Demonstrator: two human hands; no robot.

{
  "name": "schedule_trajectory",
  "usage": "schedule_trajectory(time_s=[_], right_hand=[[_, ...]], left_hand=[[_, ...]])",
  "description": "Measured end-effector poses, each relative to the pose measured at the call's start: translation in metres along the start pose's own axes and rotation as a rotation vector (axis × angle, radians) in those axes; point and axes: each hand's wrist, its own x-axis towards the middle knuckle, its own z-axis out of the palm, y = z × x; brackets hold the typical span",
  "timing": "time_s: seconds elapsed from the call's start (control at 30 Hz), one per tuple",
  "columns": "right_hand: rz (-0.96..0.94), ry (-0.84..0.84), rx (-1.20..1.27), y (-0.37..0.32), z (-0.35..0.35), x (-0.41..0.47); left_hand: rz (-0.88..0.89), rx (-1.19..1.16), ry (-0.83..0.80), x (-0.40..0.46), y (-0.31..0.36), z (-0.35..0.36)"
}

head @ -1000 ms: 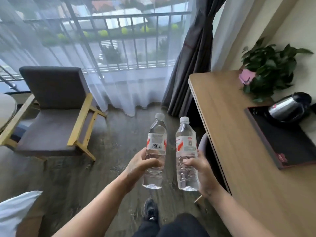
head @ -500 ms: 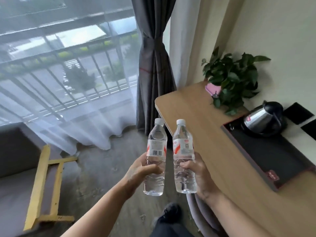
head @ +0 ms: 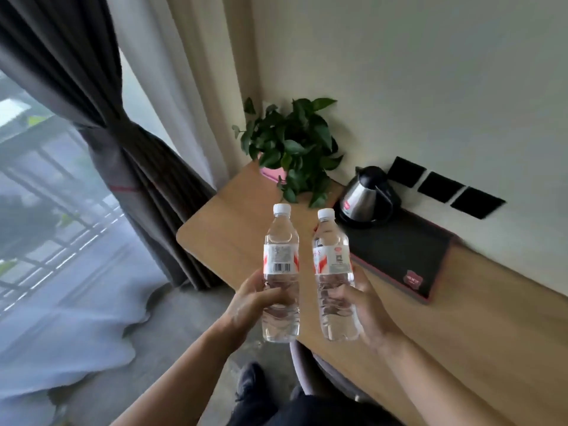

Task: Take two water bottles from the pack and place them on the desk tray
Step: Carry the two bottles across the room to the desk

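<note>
I hold two clear water bottles with white caps and red-and-white labels, both upright, side by side over the near edge of the wooden desk. My left hand is shut on the left bottle around its lower half. My right hand is shut on the right bottle the same way. The dark desk tray with a red rim lies on the desk just right of and beyond the bottles, apart from them. The pack is out of view.
A steel and black kettle stands on the tray's far end. A leafy plant in a pink pot sits at the desk's far corner. Black wall plates are behind the tray. A grey curtain hangs left. A chair back is below the desk edge.
My view has swung right, from the window and armchair to the desk. The tray and kettle now lie just beyond the bottles. Both hands keep the same grip.
</note>
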Motion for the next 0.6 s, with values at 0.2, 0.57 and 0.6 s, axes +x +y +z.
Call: schedule_trajectory(time_s=[0.2,0.57,0.6], right_hand=[[-0.035,0.248,0.07,-0.005,-0.026,-0.004],[-0.134,0.568,0.242,-0.003,-0.019,-0.003],[-0.139,0.575,0.249,0.001,-0.019,-0.003]], left_hand=[[0.002,0.091,-0.26,0.065,0.015,0.02],[-0.048,0.252,-0.665,0.156,0.046,0.036],[-0.057,0.264,-0.686,0.161,0.047,0.038]])
